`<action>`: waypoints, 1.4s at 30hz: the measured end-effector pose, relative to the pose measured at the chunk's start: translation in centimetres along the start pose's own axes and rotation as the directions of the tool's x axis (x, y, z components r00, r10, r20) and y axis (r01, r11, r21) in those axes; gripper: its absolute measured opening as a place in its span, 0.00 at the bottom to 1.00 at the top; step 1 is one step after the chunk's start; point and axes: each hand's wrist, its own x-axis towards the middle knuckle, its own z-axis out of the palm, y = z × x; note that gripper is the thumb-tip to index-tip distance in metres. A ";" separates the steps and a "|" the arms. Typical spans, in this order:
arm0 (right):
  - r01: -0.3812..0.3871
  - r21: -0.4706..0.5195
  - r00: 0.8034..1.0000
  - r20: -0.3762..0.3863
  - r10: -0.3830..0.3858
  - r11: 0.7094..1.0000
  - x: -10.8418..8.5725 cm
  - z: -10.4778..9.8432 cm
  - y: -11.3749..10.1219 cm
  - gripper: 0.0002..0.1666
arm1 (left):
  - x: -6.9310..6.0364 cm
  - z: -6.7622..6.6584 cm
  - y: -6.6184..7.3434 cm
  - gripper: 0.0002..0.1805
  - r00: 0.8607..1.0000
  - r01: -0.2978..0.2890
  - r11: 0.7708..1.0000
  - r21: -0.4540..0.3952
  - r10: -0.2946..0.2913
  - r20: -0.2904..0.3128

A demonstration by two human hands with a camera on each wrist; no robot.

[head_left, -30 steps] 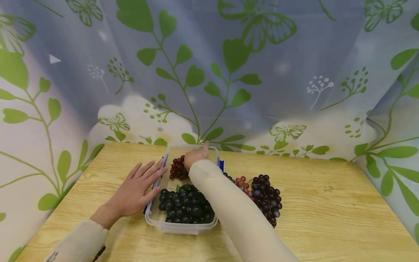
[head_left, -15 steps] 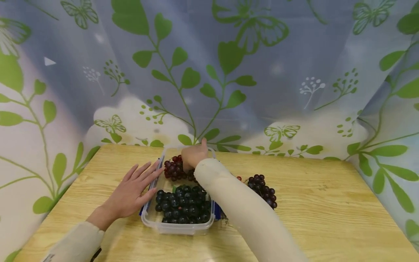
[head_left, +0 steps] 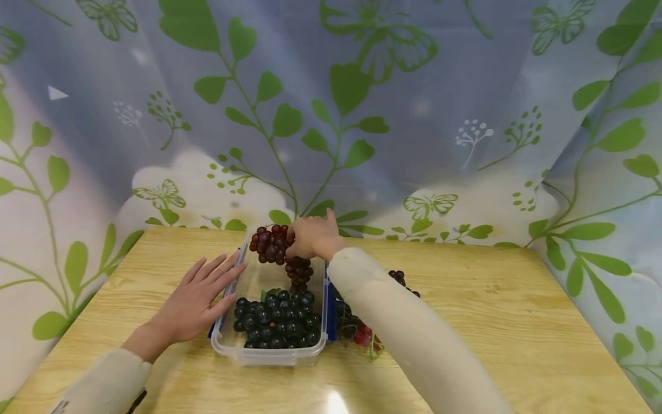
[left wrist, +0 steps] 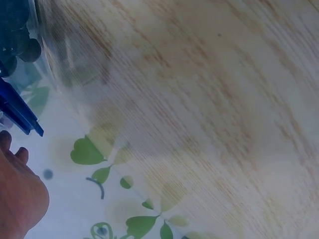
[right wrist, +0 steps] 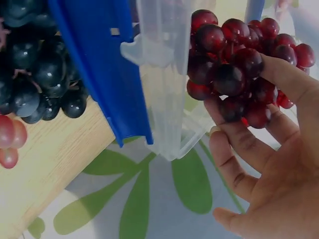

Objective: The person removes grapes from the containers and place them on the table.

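Note:
The right hand (head_left: 312, 236) grips a bunch of dark red grapes (head_left: 271, 244) over the back part of a clear plastic box (head_left: 276, 357). In the right wrist view the fingers of this hand (right wrist: 264, 144) curl round the red grapes (right wrist: 229, 79). Dark grapes (head_left: 281, 322) lie in the front part of the box. The left hand (head_left: 193, 302), fingers spread and straight, rests against the box's left side. Only part of the left hand (left wrist: 20, 194) shows in the left wrist view, near a blue clip (left wrist: 17, 107).
Right of the box, partly behind the right sleeve, lie more grapes: dark ones (head_left: 343, 313), red ones (head_left: 364, 335) and a purple bunch (head_left: 397, 277). A blue clip (head_left: 331, 316) hangs on the box's right side. A leaf-patterned curtain (head_left: 414, 144) stands behind the wooden table (head_left: 481, 322).
The right hand has lifted the dark red grapes up from the box's back part. The left hand keeps its place at the box. The head view has shifted slightly.

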 end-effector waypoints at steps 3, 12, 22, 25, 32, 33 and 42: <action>0.006 0.037 1.000 -0.027 -0.005 0.999 -0.5 -0.1 0.5 0.20 | -0.1 0.0 0.0 0.33 1.000 0.004 1.000 -0.004 -0.004 0.003; 0.009 0.191 0.993 -0.117 0.014 0.982 -2.4 -1.0 2.8 0.25 | 0.0 0.0 0.1 0.35 1.000 0.013 1.000 -0.023 -0.013 0.014; 0.026 0.293 0.981 -0.191 0.032 0.956 -4.6 -3.2 5.3 0.28 | 0.1 -0.3 0.0 0.34 1.000 0.002 1.000 -0.015 -0.002 0.015; 0.037 0.322 0.972 -0.233 0.041 0.946 -5.4 -3.6 5.9 0.29 | 0.1 -0.3 0.0 0.35 1.000 -0.001 1.000 -0.009 0.001 0.015; 0.030 0.440 0.961 -0.260 0.095 0.898 -7.2 -4.2 8.0 0.31 | 0.0 -0.2 -0.1 0.34 1.000 -0.010 1.000 0.010 0.009 0.004; 0.032 0.473 0.962 -0.253 0.101 0.881 -7.5 -4.3 8.5 0.31 | 0.0 -0.2 -0.2 0.34 1.000 -0.014 1.000 0.012 0.014 0.001; -0.024 0.710 0.979 -0.127 0.162 0.703 -11.3 -5.2 14.1 0.36 | 0.1 -0.1 -0.1 0.34 1.000 -0.021 1.000 0.017 0.021 0.002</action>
